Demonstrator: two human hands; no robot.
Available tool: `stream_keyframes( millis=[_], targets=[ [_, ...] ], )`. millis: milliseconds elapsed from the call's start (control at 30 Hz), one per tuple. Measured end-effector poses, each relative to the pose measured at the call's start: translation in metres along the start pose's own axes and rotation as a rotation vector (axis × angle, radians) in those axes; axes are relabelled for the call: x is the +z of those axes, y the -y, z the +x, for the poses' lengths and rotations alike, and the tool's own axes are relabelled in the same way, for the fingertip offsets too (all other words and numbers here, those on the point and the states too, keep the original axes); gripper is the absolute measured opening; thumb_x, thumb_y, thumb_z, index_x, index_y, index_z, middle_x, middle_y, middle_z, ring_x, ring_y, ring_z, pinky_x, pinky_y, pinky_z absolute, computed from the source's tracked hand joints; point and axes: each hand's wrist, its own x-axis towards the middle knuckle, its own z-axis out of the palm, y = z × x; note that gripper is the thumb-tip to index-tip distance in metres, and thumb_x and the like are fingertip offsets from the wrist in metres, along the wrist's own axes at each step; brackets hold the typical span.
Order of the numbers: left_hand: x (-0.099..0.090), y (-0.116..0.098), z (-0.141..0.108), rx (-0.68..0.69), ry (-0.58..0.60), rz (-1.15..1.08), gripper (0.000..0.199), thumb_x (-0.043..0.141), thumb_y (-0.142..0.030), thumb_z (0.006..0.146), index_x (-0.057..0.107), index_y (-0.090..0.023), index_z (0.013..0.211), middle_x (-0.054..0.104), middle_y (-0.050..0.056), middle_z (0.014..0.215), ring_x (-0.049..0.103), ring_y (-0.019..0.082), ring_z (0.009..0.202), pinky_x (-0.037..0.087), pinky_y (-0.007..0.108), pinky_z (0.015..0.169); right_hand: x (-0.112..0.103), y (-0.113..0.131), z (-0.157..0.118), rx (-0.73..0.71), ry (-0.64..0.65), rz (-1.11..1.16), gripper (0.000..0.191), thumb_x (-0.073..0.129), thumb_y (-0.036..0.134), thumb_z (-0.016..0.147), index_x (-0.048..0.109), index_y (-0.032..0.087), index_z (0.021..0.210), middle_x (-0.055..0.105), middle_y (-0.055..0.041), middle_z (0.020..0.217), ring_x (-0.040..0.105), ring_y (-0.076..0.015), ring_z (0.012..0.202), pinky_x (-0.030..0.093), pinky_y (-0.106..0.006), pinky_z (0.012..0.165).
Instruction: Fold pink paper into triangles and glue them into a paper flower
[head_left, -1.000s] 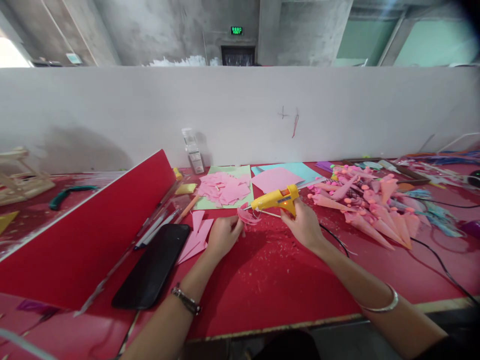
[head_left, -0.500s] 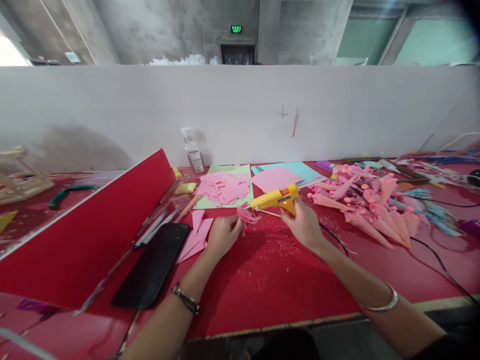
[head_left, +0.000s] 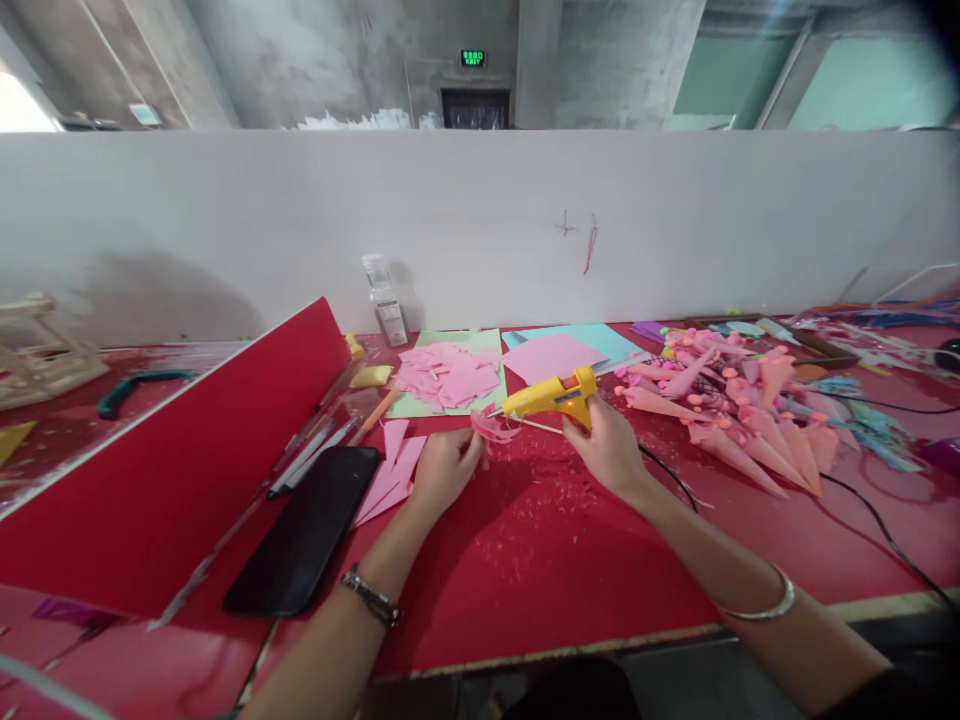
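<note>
My left hand pinches a small pink paper flower by its lower side, its curled petals facing right. My right hand is wrapped round the handle of a yellow hot glue gun. The gun's nozzle points left and meets or nearly meets the flower's petals; I cannot tell whether it touches. A thin pale stick shows just under the gun. Behind my hands, cut pink paper pieces are heaped on a pale green sheet. Folded pink strips lie beside my left wrist.
A black phone and an upright red board stand left. Pink paper cones are piled right, near a black cord. A clear bottle stands by the white partition. Paper scraps dot the red table.
The pink flower has shifted and turned slightly in my left fingers. Both hands and the glue gun stay almost in place.
</note>
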Motion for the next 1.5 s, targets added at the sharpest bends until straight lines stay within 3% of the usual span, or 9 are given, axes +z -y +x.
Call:
stream_keyframes(
  millis=[867,1500],
  targets=[
    [-0.0042,-0.0022,0.0005,0.004,-0.051,0.042,0.042,0.033,-0.031,0.082,0.057,-0.015,0.051,0.052,-0.001,0.041,0.047,0.009,0.039,0.031,0.019,0.046,0.0001,-0.0023,0.0010,-0.003,0.007,-0.034,0.032,0.043,0.027,0.076,0.049,0.014,0.104,0.063,-0.0079,0.075,0.058,-0.0220,0.064,0.037,-0.027,0.052],
    [-0.0020,0.0021,0.0002,0.035,-0.010,0.063,0.039,0.034,-0.026,0.080,0.056,-0.015,0.051,0.053,-0.001,0.042,0.048,0.009,0.039,0.028,0.019,0.045,-0.0008,0.0008,-0.0007,-0.009,-0.013,0.051,0.035,0.043,0.028,0.076,0.048,0.013,0.107,0.063,-0.0081,0.074,0.058,-0.0197,0.061,0.037,-0.026,0.051]
  ],
)
